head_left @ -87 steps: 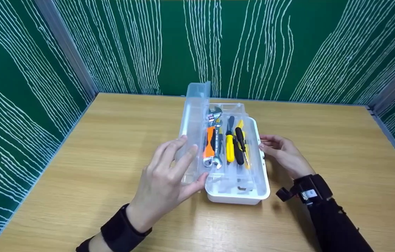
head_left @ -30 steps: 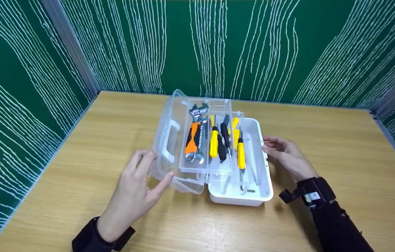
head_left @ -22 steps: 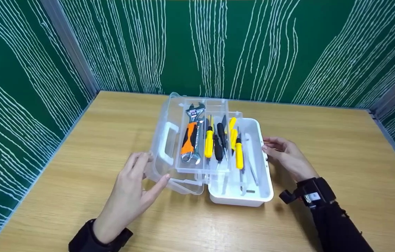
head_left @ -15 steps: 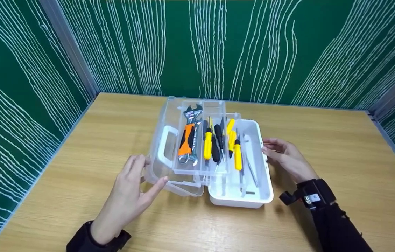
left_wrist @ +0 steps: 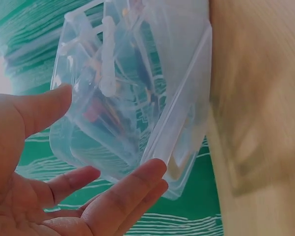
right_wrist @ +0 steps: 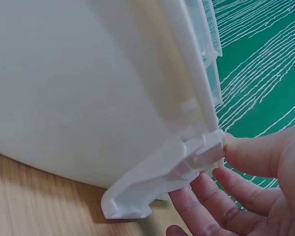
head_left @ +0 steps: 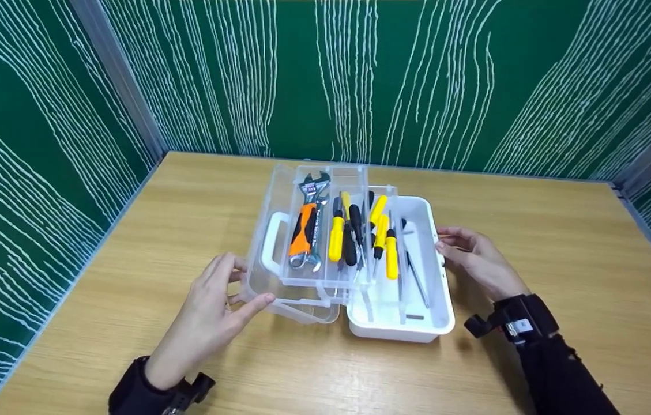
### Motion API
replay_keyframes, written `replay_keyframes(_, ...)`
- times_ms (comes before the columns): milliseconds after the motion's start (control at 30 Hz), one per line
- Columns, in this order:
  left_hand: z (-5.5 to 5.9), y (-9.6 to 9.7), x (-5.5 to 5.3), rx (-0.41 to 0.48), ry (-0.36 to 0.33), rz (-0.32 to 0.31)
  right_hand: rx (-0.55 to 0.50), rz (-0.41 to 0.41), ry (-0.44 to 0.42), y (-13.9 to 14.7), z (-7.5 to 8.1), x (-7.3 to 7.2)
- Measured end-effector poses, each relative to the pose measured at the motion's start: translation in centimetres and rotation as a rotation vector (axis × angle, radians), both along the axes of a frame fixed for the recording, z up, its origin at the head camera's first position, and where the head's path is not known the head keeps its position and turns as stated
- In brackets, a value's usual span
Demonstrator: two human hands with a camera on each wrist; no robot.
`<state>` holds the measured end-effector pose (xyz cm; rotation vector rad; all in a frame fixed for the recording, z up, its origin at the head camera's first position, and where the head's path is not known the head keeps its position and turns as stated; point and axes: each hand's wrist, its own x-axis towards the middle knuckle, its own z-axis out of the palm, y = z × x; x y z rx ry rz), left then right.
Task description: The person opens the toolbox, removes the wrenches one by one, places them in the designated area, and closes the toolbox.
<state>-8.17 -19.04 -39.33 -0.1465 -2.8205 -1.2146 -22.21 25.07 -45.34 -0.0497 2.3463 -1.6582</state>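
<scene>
A white toolbox (head_left: 401,331) stands with its clear lid (head_left: 256,282) folded out to the left. Clear stepped trays (head_left: 302,282) spread from the lid over the box. An adjustable wrench (head_left: 303,227) with an orange and black grip lies beside a combination wrench (head_left: 316,230) in the upper tray. Yellow screwdrivers (head_left: 392,256) and black screwdrivers (head_left: 350,248) fill the steps to the right. At the lid's outer front corner is my left hand (head_left: 204,311), fingers extended and thumb apart. My right hand (head_left: 481,259) pinches the white latch (right_wrist: 167,172) on the box's right side.
Inside the box bottom lie a thin metal rod (head_left: 417,282) and a small dark piece (head_left: 414,316). The wooden table (head_left: 561,248) reaches back to green walls (head_left: 394,75) with white wavy lines. A white handle (head_left: 270,245) sits on the lid.
The lid has swung left and down, and the trays have spread out with it, uncovering the box bottom. My left hand has moved left and down; the right hand stays at the box's side.
</scene>
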Motion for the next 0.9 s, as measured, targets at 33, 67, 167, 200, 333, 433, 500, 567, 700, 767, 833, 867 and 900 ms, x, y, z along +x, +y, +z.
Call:
replay_keyframes(33,-0.1,-0.1,-0.1,0.006,-0.007,-0.002,-0.01,0.003,0.003,0.0,0.0,0.0)
replay_keyframes(67,-0.1,-0.2,-0.1,0.014,-0.015,-0.005,-0.019,0.004,0.004,0.0,-0.1,-0.1)
replay_keyframes(167,-0.3,-0.4,-0.3,0.051,-0.046,-0.005,-0.034,0.008,0.004,0.0,-0.1,-0.1)
replay_keyframes(200,-0.3,-0.5,-0.3,0.065,-0.055,-0.005,-0.03,0.009,0.002,0.0,0.0,-0.1)
replay_keyframes(333,-0.5,-0.7,-0.5,0.112,-0.08,-0.002,-0.019,0.01,0.0,-0.1,0.2,0.0)
replay_keyframes(433,-0.7,-0.8,-0.6,0.117,-0.081,-0.004,-0.014,0.012,0.0,-0.1,0.2,0.0)
replay_keyframes(500,-0.8,-0.9,-0.6,0.12,-0.079,-0.004,-0.004,0.013,-0.003,-0.1,0.2,-0.1)
replay_keyframes(567,-1.1,-1.0,-0.7,0.127,-0.078,-0.002,0.007,0.016,-0.004,-0.1,0.2,-0.1)
replay_keyframes(700,-1.7,-1.0,-1.0,0.154,-0.085,0.001,0.012,0.015,0.001,0.2,0.0,-0.3)
replay_keyframes(767,-2.0,-1.0,-1.2,0.162,-0.089,-0.001,0.007,0.009,0.004,0.4,-0.1,-0.4)
replay_keyframes(833,-2.4,-1.0,-1.4,0.167,-0.084,-0.008,0.005,0.004,0.011,0.6,-0.2,-0.4)
replay_keyframes(867,-2.5,-1.0,-1.6,0.176,-0.081,-0.012,0.01,0.002,0.016,0.6,-0.2,-0.4)
replay_keyframes(900,-2.7,-1.0,-1.7,0.184,-0.077,-0.014,0.015,0.0,0.021,0.6,-0.2,-0.5)
